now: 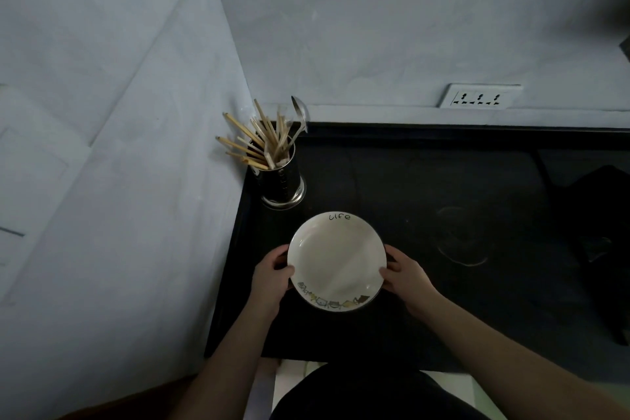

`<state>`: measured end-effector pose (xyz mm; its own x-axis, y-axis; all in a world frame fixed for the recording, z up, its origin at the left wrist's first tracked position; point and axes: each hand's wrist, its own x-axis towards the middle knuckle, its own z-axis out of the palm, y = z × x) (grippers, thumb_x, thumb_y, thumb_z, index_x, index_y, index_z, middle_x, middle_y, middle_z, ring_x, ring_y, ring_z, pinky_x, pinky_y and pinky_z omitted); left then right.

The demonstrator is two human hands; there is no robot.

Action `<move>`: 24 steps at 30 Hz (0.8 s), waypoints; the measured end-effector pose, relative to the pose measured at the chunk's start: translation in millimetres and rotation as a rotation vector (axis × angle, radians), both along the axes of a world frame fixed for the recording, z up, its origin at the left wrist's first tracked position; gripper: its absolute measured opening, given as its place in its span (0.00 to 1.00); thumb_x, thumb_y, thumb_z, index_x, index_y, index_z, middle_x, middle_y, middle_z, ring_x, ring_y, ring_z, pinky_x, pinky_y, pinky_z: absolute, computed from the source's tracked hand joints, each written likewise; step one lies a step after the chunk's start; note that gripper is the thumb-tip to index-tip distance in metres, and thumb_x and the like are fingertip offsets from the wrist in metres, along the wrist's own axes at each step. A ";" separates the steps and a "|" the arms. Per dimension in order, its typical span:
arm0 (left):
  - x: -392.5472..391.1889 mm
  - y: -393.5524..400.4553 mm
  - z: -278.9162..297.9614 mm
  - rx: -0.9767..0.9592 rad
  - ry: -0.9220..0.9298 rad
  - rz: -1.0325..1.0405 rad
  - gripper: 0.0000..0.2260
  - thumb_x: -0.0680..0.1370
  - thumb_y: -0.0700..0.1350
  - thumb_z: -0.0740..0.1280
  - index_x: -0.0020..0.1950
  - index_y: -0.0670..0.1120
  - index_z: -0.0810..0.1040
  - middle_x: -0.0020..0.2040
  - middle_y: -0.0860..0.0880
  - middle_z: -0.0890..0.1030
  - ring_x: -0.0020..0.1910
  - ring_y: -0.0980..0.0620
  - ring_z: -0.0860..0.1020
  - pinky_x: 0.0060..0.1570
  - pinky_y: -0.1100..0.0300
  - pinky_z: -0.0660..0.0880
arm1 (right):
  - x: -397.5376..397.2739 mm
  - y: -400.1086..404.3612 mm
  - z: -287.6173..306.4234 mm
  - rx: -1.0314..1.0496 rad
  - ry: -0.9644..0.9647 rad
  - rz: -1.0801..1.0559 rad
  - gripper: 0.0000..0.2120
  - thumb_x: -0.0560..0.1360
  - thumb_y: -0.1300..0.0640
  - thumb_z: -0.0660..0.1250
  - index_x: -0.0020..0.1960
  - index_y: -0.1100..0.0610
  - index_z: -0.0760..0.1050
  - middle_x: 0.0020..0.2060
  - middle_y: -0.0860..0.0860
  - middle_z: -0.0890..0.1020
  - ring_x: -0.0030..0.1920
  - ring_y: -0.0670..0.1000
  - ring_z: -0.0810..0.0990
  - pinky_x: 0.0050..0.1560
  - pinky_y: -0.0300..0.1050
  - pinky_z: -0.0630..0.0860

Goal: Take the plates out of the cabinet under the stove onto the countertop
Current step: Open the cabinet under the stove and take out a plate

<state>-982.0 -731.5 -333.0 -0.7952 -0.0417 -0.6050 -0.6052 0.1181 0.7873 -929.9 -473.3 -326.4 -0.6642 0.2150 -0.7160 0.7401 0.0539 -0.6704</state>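
- Both hands hold one plate [336, 261] over the black countertop [426, 187]: the left hand [271, 278] grips the rim on its side, thumb curled over the edge, and the right hand [407, 278] does the same on the opposite side.
- I cannot tell whether the plate already rests on the surface or hangs just above it.
- Risk: the hold is only on the rim, so if one thumb slips, the plate could tip and knock hard on the counter.
- Risk: just beyond the left hand's fingertips stands a metal holder [283, 182] full of chopsticks [254, 143] and a ladle [300, 112]. Pushing the plate forward on that side could bump it over.
- The plate is round, shallow and white. It has "Life" written on the far rim and a band of small yellow and grey pictures on the rim nearest the wrists.
- It looks glossy and clean, likely slick to hold.
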 end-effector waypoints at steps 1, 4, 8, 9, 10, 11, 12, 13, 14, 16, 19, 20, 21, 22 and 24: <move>-0.7 -0.3 -0.7 -0.012 0.005 -0.010 0.23 0.74 0.31 0.67 0.65 0.53 0.77 0.58 0.51 0.80 0.56 0.49 0.79 0.49 0.48 0.82 | -0.7 0.0 -0.1 0.016 0.002 0.004 0.28 0.76 0.63 0.67 0.72 0.46 0.66 0.52 0.45 0.79 0.50 0.48 0.81 0.40 0.43 0.81; -1.8 -0.9 -1.9 -0.019 0.017 -0.026 0.24 0.74 0.32 0.67 0.66 0.52 0.76 0.59 0.50 0.80 0.57 0.48 0.79 0.52 0.45 0.81 | -2.4 0.7 0.4 0.065 -0.005 0.016 0.29 0.75 0.63 0.68 0.73 0.46 0.65 0.58 0.50 0.77 0.53 0.51 0.79 0.47 0.48 0.82; -1.7 -0.7 -3.3 -0.017 0.020 -0.025 0.24 0.74 0.32 0.67 0.66 0.52 0.76 0.58 0.51 0.79 0.56 0.49 0.79 0.49 0.49 0.82 | -3.4 1.6 0.9 0.079 0.007 0.018 0.30 0.75 0.63 0.69 0.73 0.47 0.65 0.54 0.47 0.75 0.51 0.50 0.79 0.45 0.46 0.81; -1.7 -0.8 -3.8 -0.015 0.021 -0.022 0.24 0.74 0.32 0.67 0.66 0.53 0.76 0.58 0.52 0.79 0.56 0.50 0.79 0.47 0.51 0.82 | -3.6 1.3 1.2 0.090 0.015 0.022 0.30 0.75 0.63 0.68 0.73 0.47 0.65 0.54 0.47 0.75 0.50 0.49 0.78 0.43 0.45 0.81; -1.7 -0.8 -4.0 -0.012 0.024 -0.019 0.24 0.74 0.32 0.67 0.65 0.53 0.77 0.57 0.52 0.79 0.56 0.50 0.79 0.46 0.52 0.82 | -3.8 0.7 1.7 0.103 0.023 0.025 0.30 0.75 0.63 0.68 0.73 0.48 0.65 0.54 0.47 0.74 0.49 0.49 0.78 0.42 0.44 0.80; -1.9 -0.7 -3.9 -0.010 0.027 -0.018 0.23 0.74 0.32 0.67 0.65 0.53 0.77 0.57 0.52 0.80 0.56 0.50 0.79 0.45 0.53 0.82 | -4.3 0.1 2.2 0.116 0.031 0.026 0.29 0.75 0.63 0.68 0.73 0.48 0.65 0.54 0.47 0.74 0.49 0.48 0.78 0.42 0.44 0.80; -2.3 -0.3 -3.6 -0.015 0.029 -0.020 0.24 0.74 0.32 0.67 0.65 0.53 0.77 0.57 0.52 0.79 0.56 0.50 0.79 0.45 0.53 0.82 | -4.9 -0.4 2.7 0.130 0.040 0.025 0.29 0.75 0.63 0.68 0.73 0.48 0.65 0.54 0.47 0.74 0.48 0.48 0.78 0.42 0.44 0.80; -2.6 0.3 -3.2 -0.025 0.032 -0.025 0.24 0.74 0.32 0.67 0.65 0.53 0.76 0.57 0.52 0.79 0.56 0.50 0.79 0.46 0.52 0.82 | -5.5 -0.8 3.3 0.146 0.048 0.023 0.28 0.75 0.62 0.68 0.72 0.48 0.66 0.54 0.47 0.75 0.47 0.48 0.78 0.41 0.43 0.79; -2.9 1.1 -2.9 -0.041 0.038 -0.034 0.24 0.74 0.32 0.67 0.66 0.53 0.76 0.58 0.52 0.79 0.56 0.50 0.79 0.47 0.52 0.82 | -5.8 -1.4 4.1 0.159 0.055 0.022 0.27 0.75 0.62 0.68 0.72 0.49 0.66 0.53 0.47 0.75 0.46 0.47 0.78 0.40 0.42 0.79; -2.6 2.3 -3.1 -0.078 0.056 -0.057 0.24 0.74 0.33 0.67 0.67 0.53 0.75 0.59 0.52 0.78 0.58 0.50 0.78 0.48 0.52 0.81 | -5.8 -2.1 5.5 0.177 0.066 0.027 0.26 0.76 0.61 0.68 0.71 0.50 0.67 0.52 0.46 0.75 0.45 0.46 0.78 0.40 0.42 0.78; -0.3 3.5 -3.8 -0.120 0.053 -0.058 0.25 0.76 0.35 0.68 0.71 0.52 0.72 0.62 0.52 0.77 0.60 0.49 0.77 0.56 0.47 0.80 | -2.8 -0.6 6.6 0.172 0.078 0.041 0.24 0.77 0.60 0.67 0.71 0.51 0.68 0.51 0.45 0.76 0.48 0.46 0.79 0.47 0.44 0.80; 1.0 3.6 -3.8 -0.129 0.046 -0.039 0.26 0.76 0.36 0.68 0.72 0.52 0.70 0.62 0.52 0.76 0.60 0.49 0.76 0.57 0.46 0.79 | -0.8 0.8 7.8 0.158 0.081 0.035 0.23 0.77 0.60 0.66 0.70 0.51 0.68 0.51 0.45 0.77 0.49 0.47 0.80 0.47 0.44 0.80; 2.5 3.7 -3.3 -0.133 0.039 -0.006 0.26 0.76 0.37 0.69 0.73 0.51 0.69 0.62 0.52 0.75 0.60 0.49 0.76 0.58 0.46 0.78 | 1.3 2.8 9.2 0.140 0.083 0.029 0.22 0.78 0.60 0.66 0.70 0.51 0.68 0.51 0.46 0.77 0.50 0.47 0.80 0.47 0.43 0.80; 4.3 3.8 -2.3 -0.138 0.039 0.034 0.27 0.77 0.38 0.69 0.74 0.51 0.68 0.62 0.51 0.75 0.60 0.49 0.76 0.59 0.46 0.78 | 3.9 5.0 10.8 0.125 0.083 0.030 0.22 0.78 0.60 0.65 0.70 0.51 0.68 0.51 0.46 0.77 0.50 0.47 0.80 0.47 0.41 0.80; 10.0 3.6 1.6 -0.202 0.084 0.081 0.24 0.78 0.40 0.67 0.73 0.51 0.68 0.64 0.50 0.76 0.60 0.49 0.76 0.61 0.47 0.76 | 10.8 9.9 15.6 0.115 0.074 0.049 0.21 0.79 0.59 0.64 0.71 0.51 0.68 0.52 0.47 0.78 0.51 0.47 0.80 0.46 0.41 0.79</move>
